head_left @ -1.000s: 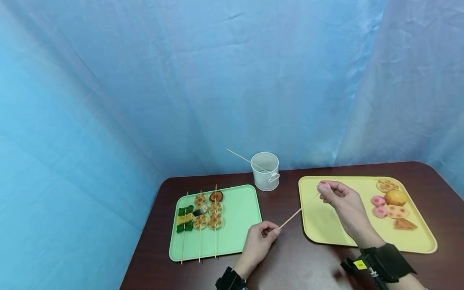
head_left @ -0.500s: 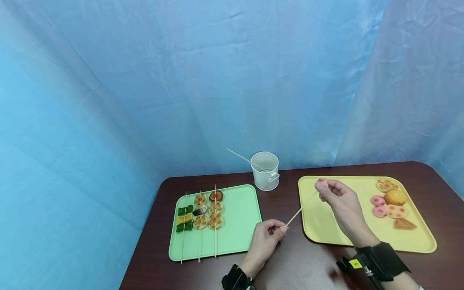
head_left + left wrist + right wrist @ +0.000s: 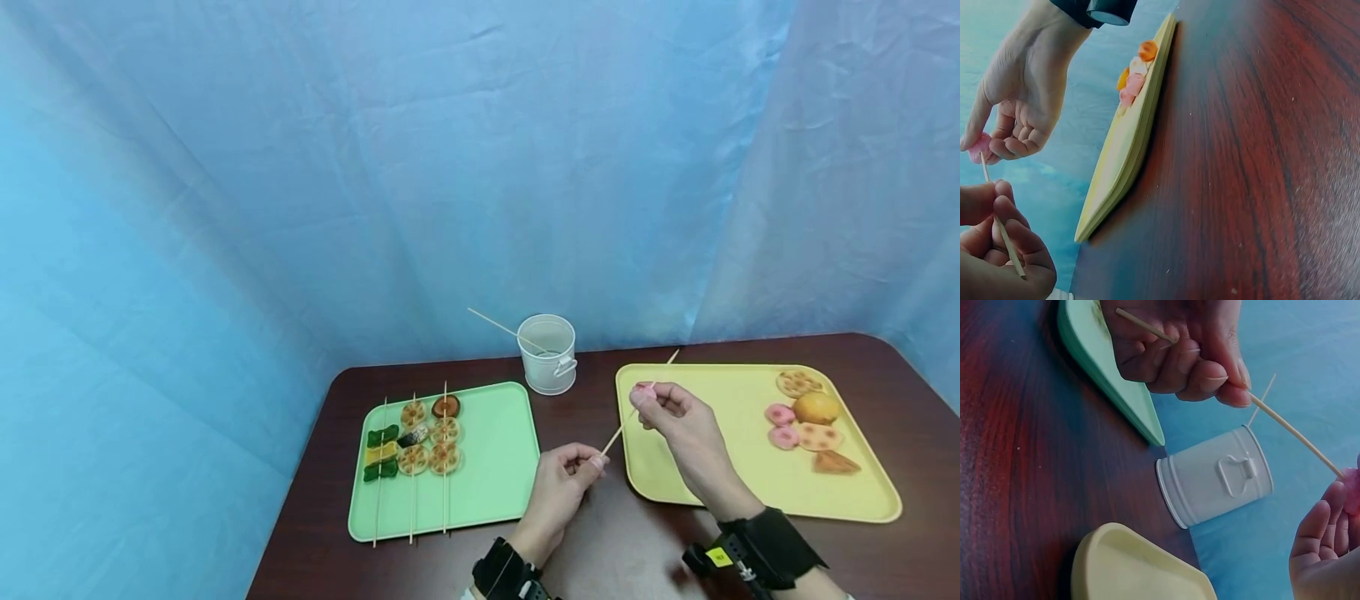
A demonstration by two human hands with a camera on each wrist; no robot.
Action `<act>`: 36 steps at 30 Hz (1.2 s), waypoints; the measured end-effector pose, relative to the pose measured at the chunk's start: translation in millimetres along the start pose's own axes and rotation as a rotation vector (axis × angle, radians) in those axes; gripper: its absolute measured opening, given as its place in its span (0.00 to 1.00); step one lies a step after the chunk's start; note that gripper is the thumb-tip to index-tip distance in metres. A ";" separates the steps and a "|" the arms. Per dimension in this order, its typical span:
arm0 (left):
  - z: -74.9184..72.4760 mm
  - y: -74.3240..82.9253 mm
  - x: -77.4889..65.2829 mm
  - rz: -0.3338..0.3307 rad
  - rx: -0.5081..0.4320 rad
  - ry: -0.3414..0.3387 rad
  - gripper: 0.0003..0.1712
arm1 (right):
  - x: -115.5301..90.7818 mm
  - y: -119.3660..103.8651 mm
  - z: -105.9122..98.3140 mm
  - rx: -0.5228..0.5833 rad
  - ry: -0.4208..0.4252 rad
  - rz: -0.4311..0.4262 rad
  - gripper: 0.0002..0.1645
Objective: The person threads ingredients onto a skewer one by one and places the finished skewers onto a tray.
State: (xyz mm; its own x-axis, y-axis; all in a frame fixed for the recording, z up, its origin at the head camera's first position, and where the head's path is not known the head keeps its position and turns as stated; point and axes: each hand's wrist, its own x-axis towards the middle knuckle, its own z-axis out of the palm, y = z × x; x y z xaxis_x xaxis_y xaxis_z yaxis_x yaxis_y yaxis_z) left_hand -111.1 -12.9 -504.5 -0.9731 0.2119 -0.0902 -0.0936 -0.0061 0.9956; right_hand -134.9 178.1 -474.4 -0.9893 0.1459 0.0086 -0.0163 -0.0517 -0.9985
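Between the two hands runs a thin wooden skewer, slanting up to the right over the gap between the trays. My left hand grips its lower part with thumb and fingers; the blunt end sticks out past the palm in the left wrist view. Higher up, my right hand pinches a small pink food piece over the left side of the yellow tray. The skewer goes through this piece, and its pointed tip shows beyond the fingers. In the right wrist view the pink piece is partly cut off.
On the green tray lie three loaded skewers with lotus slices, a mushroom and green pieces. A white bucket behind holds a skewer. At the yellow tray's right are pink rings, a yellow ball and a brown triangle.
The skewer's tip has come out beyond the pink piece. My left hand has moved right and up along with the skewer, while my right hand has shifted slightly left, so the hands are closer.
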 end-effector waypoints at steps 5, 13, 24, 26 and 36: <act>1.8 0.4 -0.6 -0.053 -0.040 -0.031 0.07 | -0.4 3.6 1.0 0.034 0.000 -0.011 0.15; 3.9 5.6 3.5 0.039 0.084 -0.090 0.10 | -2.6 7.0 4.4 -0.019 -0.071 0.020 0.27; 13.2 6.9 8.2 0.013 -0.010 0.030 0.10 | -0.7 6.0 11.5 -0.065 -0.038 -0.062 0.31; 15.2 6.2 8.1 -0.020 -0.044 0.044 0.10 | -1.2 6.6 11.9 -0.077 -0.029 -0.065 0.30; 21.0 5.3 6.0 -0.052 -0.099 0.057 0.10 | -5.8 10.3 14.1 -0.067 -0.013 -0.051 0.26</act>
State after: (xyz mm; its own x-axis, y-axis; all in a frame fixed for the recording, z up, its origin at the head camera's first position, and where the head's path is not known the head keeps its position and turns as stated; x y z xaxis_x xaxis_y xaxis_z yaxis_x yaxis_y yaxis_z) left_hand -112.9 8.8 -499.2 -0.9765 0.1588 -0.1460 -0.1622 -0.0937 0.9823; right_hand -131.3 162.8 -484.0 -0.9891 0.1342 0.0601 -0.0577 0.0219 -0.9981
